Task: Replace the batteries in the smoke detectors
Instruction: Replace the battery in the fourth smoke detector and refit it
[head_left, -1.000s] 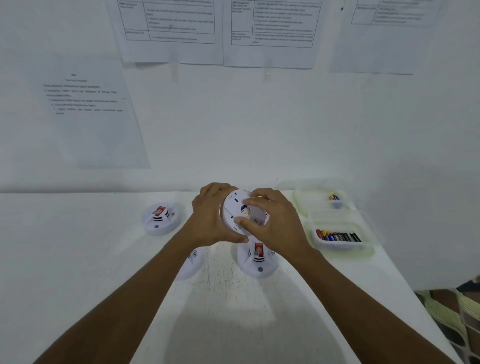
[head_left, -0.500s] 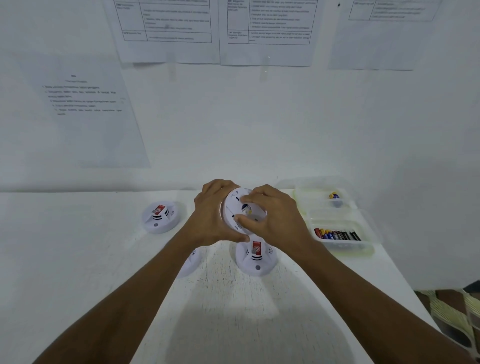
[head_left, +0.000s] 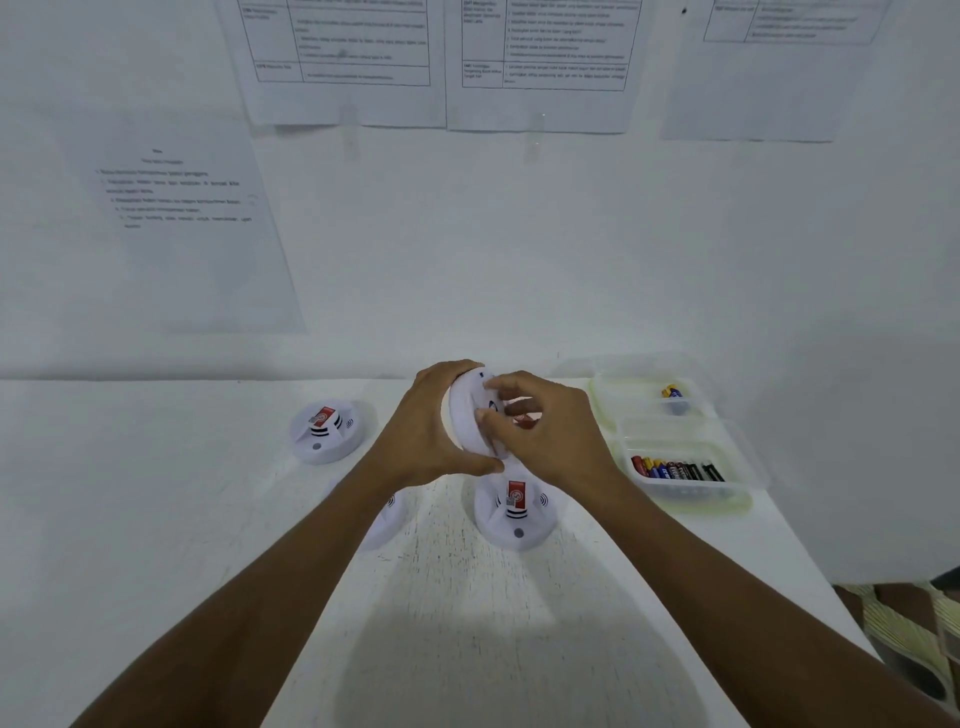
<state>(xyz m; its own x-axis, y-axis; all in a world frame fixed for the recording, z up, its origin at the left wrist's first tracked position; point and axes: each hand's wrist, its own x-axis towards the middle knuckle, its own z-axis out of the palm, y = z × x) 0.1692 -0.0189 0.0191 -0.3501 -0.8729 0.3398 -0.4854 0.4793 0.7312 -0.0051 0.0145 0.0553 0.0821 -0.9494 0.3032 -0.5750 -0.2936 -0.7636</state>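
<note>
Fingers (head_left: 449, 369) of our left hand (head_left: 426, 436) curl round the rim of the detector (head_left: 467, 415). They lie over its top edge and the thumb lies under it. We hold it up above the table (head_left: 156, 519), tipped on edge, its flat side turned towards our right hand (head_left: 556, 441). Our right fingers (head_left: 514, 382) are bent at that flat side, with the forefinger on the upper part and the thumb pressed lower down. Something reddish shows between them, but it is blurred. We cannot tell whether they pinch a battery or only the casing.

Three more detectors lie on the table. The left detector (head_left: 326, 431) sits well off to the left, with a red label on top. The front detector (head_left: 514, 512) lies just below our hands and bears the same red label. The third detector (head_left: 387, 519) is mostly hidden under our left forearm.

On the right stand two clear trays, one behind the other. The far tray (head_left: 623, 402) holds a lone battery (head_left: 671, 392). The near tray (head_left: 675, 441) holds a row of batteries (head_left: 675, 470) lying side by side. Printed sheets (head_left: 343, 52) hang on the white wall behind the table.
</note>
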